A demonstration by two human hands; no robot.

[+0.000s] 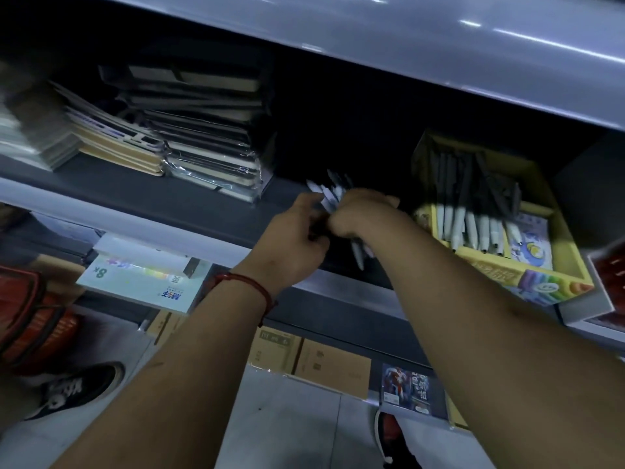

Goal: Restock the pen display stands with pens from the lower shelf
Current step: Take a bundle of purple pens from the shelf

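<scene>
The fingers (318, 246) of the left hand (295, 239) are curled round a bundle of pens (327, 196), and the thumb is laid along its side. The fingers (381, 200) of the right hand (359, 215) are closed over the same bundle from above, so the pens are gripped by both hands together. The picture is blurred here, and how many pens are held cannot be told. White ends stick out above the hands, and grey tips are seen below the right wrist.

The bundle is held just above the dark shelf (162, 201), in the gap between two groups of goods. Just beside the right hand, a yellow box (572, 246) is placed on the shelf, tilted toward the front, and many more pens (473, 211) with dark caps and white barrels are laid inside it. To the left of the hands, stacks of notebooks (203, 147) in clear wrapping are piled on the same shelf.

A red cord (252, 286) is worn on the left wrist. Below the shelf, a drawing pad (142, 277), cardboard boxes (313, 362) and a red basket (30, 316) are seen, and a dark shoe (77, 387) stands on the floor.
</scene>
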